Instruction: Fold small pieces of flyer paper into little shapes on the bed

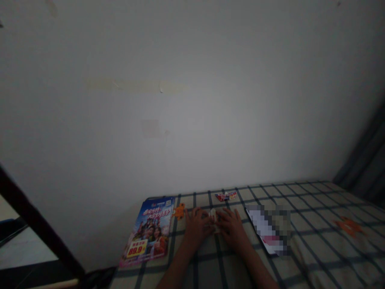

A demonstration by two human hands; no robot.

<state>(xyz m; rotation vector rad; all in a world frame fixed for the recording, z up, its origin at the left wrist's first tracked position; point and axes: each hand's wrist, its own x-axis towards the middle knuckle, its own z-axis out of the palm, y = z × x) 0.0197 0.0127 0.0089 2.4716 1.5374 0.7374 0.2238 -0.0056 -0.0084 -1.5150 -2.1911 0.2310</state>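
My left hand [197,224] and my right hand [231,225] meet low in the middle of the head view, over a checked cloth. Between their fingertips is a small white piece [213,216] that looks like folded paper; fingers cover much of it, so its exact kind is unclear. Both hands are closed on it from opposite sides, thumbs toward each other. Just beyond them lies a small red, blue and white folded paper piece [226,196], touched by neither hand.
A printed flyer [152,230] lies to the left, beside an orange figure [179,211]. Right of my hands is a flat, partly blurred phone-like thing [266,233]. Another orange figure [349,225] shows on the checked cloth [315,204]. A wall rises behind; a dark bar [39,220] slants at left.
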